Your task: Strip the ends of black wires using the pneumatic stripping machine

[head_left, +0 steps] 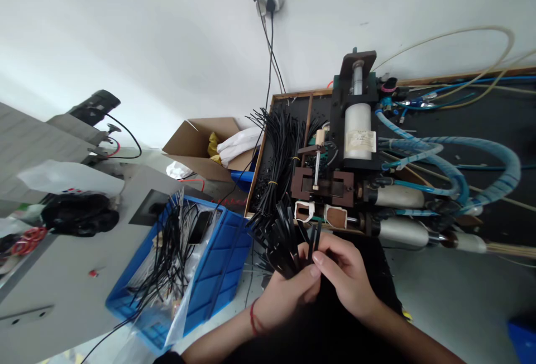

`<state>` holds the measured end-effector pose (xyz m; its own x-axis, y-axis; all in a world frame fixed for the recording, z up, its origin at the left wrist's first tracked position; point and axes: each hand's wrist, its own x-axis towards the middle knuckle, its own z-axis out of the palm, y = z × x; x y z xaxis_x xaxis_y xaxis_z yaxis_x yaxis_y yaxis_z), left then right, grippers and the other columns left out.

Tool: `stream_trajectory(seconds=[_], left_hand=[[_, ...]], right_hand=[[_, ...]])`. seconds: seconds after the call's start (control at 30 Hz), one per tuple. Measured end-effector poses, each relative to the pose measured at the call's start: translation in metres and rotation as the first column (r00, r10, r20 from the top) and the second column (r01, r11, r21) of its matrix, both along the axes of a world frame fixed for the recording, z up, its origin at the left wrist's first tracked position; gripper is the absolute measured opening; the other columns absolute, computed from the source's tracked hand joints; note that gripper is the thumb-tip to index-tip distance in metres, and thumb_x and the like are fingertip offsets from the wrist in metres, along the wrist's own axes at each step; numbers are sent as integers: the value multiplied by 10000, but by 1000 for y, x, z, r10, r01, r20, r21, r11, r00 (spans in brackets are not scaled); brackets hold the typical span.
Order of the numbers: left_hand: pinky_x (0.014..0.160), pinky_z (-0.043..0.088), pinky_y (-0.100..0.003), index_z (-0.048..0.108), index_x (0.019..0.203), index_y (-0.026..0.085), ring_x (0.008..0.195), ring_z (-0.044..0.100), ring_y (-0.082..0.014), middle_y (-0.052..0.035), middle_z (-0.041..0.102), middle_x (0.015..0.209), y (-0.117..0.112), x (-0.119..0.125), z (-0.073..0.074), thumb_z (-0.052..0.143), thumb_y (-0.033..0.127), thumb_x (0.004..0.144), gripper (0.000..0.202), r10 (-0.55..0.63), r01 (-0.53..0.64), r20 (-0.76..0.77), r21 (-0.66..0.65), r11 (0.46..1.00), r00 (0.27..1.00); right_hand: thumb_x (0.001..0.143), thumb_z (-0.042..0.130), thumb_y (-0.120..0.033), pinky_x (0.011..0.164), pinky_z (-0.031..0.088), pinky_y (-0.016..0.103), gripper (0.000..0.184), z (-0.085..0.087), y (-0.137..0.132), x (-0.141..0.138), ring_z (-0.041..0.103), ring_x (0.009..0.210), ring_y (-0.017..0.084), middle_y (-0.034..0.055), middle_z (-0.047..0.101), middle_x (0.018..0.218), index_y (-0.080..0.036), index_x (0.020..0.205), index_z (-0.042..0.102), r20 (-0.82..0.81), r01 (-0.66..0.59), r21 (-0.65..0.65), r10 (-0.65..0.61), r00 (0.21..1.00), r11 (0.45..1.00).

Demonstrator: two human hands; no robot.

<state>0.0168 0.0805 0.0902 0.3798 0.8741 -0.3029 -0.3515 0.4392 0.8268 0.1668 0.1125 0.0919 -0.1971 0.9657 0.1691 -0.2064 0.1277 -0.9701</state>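
Head view: your left hand [288,291] and right hand [349,274] both closing around bunch of black strips [287,244], holding it low centre, just before machine [352,146]. Blue bin [218,266] sitting left, holding more black strips.

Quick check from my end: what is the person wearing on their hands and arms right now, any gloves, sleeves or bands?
No gloves: both the left hand and right hand are bare, forearms uncovered. A thin red string bracelet circles the left wrist. No rings or watch visible.

both hands [322,283] around black strips [288,244]
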Motion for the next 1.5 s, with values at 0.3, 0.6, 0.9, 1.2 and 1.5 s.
stream_trajectory(seconds=[0.3,0.6,0.9,1.2,1.5], left_hand=[[495,236,-256,527,895,206,458,270,-82,111,367,510,1,4,2,742,543,960,405,32,-32,1,-36,999,999],[473,233,-251,519,830,203,441,252,-77,107,357,496,2,7,4,726,532,974,414,41,-41,-5,-57,998,999],[617,465,-251,568,860,190,572,539,-121,28,595,645,5,14,0,715,461,1006,341,246,-237,91,-103,966,965],[585,437,-241,473,777,215,524,379,-100,70,430,603,12,13,14,679,468,1031,413,463,-459,109,-61,886,879],[433,192,-174,523,920,228,443,90,-56,151,202,532,1,9,2,790,495,942,378,380,-368,133,-108,924,915]], right_hand=[[1000,660,-420,630,460,304,354,-8,0,-4,601,654,194,19,663,697,-215,713,620,-43,-18,-111,13,999,994],[974,682,-463,618,442,286,400,-16,0,-3,545,646,175,-3,582,667,-212,683,573,-50,1,-185,-10,999,983],[1050,596,-524,437,393,265,359,-16,-12,-3,512,459,151,-19,563,614,-220,863,637,-236,-71,-265,7,972,962],[1096,525,-478,555,381,295,370,-7,-8,6,483,618,161,25,616,777,-230,842,632,-160,-78,-104,60,985,992],[1032,570,-336,521,332,260,285,-7,-4,1,466,521,127,-41,553,587,-223,771,596,52,-305,-217,323,945,927]])
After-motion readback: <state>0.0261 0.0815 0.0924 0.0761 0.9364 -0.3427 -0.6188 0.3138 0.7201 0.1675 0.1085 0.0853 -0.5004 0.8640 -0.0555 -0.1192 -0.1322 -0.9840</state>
